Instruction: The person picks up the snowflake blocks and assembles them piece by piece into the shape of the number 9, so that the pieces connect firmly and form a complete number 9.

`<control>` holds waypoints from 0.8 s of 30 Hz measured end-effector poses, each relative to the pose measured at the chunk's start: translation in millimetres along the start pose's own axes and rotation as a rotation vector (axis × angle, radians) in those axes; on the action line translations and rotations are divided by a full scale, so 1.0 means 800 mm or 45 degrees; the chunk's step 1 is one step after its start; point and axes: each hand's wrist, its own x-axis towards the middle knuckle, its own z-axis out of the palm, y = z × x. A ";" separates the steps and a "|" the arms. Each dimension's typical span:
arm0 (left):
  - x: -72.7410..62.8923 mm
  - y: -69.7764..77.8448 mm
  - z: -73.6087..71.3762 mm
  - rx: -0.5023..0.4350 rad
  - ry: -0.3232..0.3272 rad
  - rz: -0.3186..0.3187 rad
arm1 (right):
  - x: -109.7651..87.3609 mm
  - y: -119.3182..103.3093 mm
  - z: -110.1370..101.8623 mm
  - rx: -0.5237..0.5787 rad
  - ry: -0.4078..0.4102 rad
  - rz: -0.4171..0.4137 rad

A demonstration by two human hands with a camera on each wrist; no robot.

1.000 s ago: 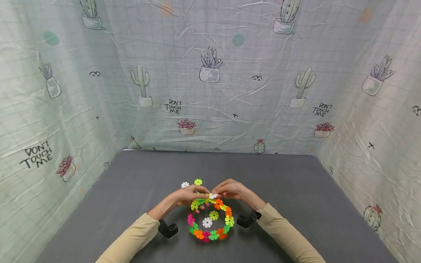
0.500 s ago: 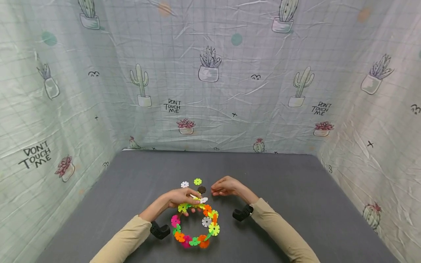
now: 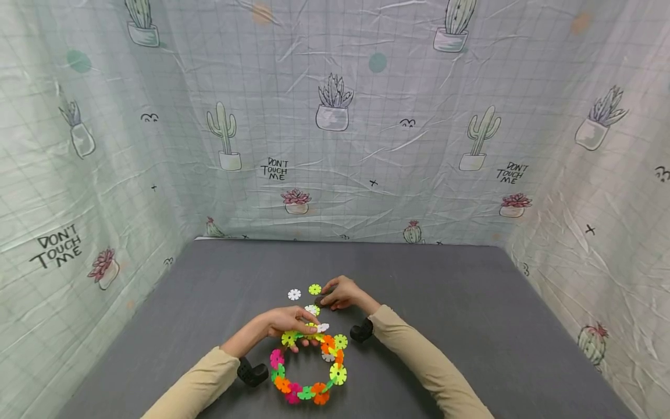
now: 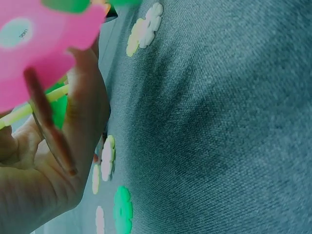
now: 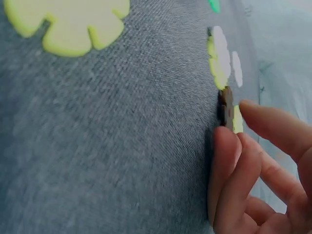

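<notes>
My left hand [image 3: 287, 322] grips the far side of a ring of linked, notched plastic flower discs [image 3: 320, 393] in pink, green, orange and yellow. A white disc [image 3: 323, 328] stands at the ring's end by the left fingertips. In the left wrist view, a pink disc [image 4: 73, 29] of the ring covers part of the hand. My right hand [image 3: 344, 293] is at a loose brown disc [image 3: 318, 301] on the table. In the right wrist view, the thumb and index finger stand apart, their tips right at the edge of the brown disc [image 5: 227, 108].
Beyond the hands lie a white disc [image 3: 294, 294], a yellow disc [image 3: 314, 289] and a white disc over a yellow one [image 3: 312, 310]. A yellow disc [image 3: 341, 341] and a partly hidden white disc [image 3: 328, 357] lie by the ring's right side. A printed curtain [image 3: 335, 174] surrounds the grey table [image 3: 419, 279].
My right hand has left the white disc at the ring's end and moved left to the brown disc. My left hand has carried the ring left and nearer the body.
</notes>
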 end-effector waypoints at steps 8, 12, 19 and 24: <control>0.004 0.002 -0.002 -0.047 -0.008 -0.013 | -0.003 -0.007 0.008 -0.206 0.115 -0.025; 0.006 0.002 -0.005 -0.085 -0.027 0.004 | -0.005 -0.007 0.009 -0.195 0.130 -0.053; 0.005 0.011 -0.008 -0.096 0.105 0.036 | -0.013 -0.001 -0.005 0.000 0.059 -0.086; 0.005 0.016 -0.011 -0.084 0.210 0.069 | -0.029 0.001 -0.032 0.189 -0.082 -0.063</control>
